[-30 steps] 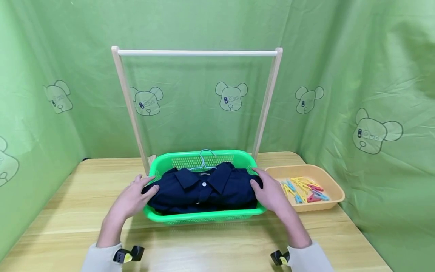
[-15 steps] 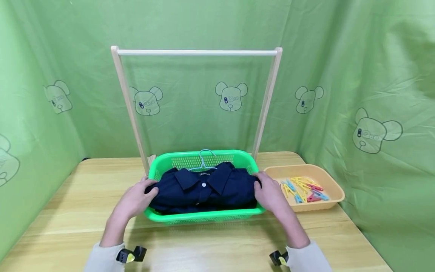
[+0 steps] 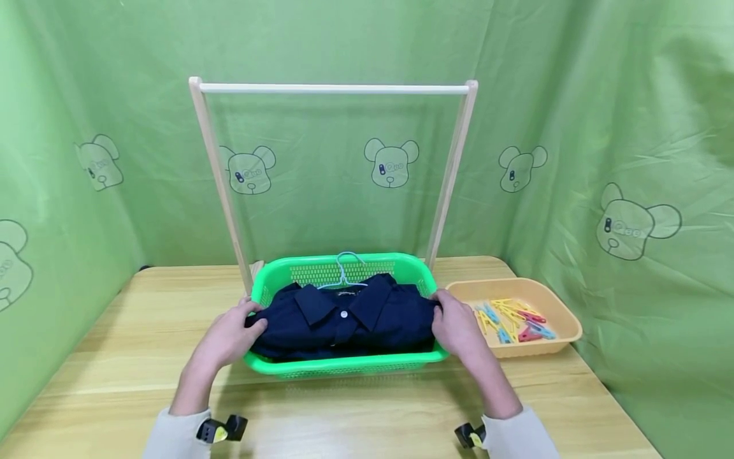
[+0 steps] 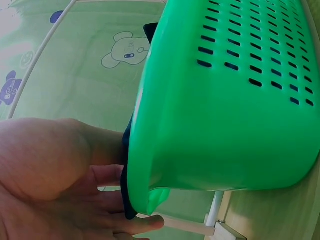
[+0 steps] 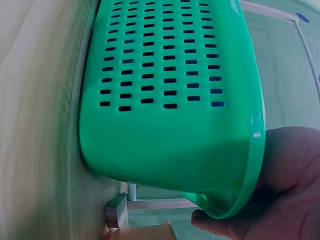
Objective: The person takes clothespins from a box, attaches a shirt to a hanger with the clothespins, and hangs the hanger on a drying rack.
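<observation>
A navy button-up shirt (image 3: 350, 319), collar uppermost, lies in a green plastic basket (image 3: 344, 365). From its neck rises the hook of a light blue hanger (image 3: 343, 271); the rest is under the cloth. My left hand (image 3: 225, 336) pinches the shirt's left side at the basket's end. At the opposite end my right hand (image 3: 459, 324) pinches the other side between thumb and fingers. In the left wrist view a strip of dark cloth (image 4: 126, 192) hangs over the rim beside the fingers. The right wrist view hides most of that hand's grip behind the basket (image 5: 165, 145).
Behind the basket stands a wooden rack with a white crossbar (image 3: 332, 89). An orange tray (image 3: 564, 319) at the right holds several yellow, blue and red clothespins (image 3: 507, 312). Green curtains (image 3: 327, 38) enclose the wooden table (image 3: 344, 414) on three sides.
Both hands have closed from loosely spread fingers onto the shirt's two sides. The left hand has moved slightly inward; basket, hanger and tray stay put.
</observation>
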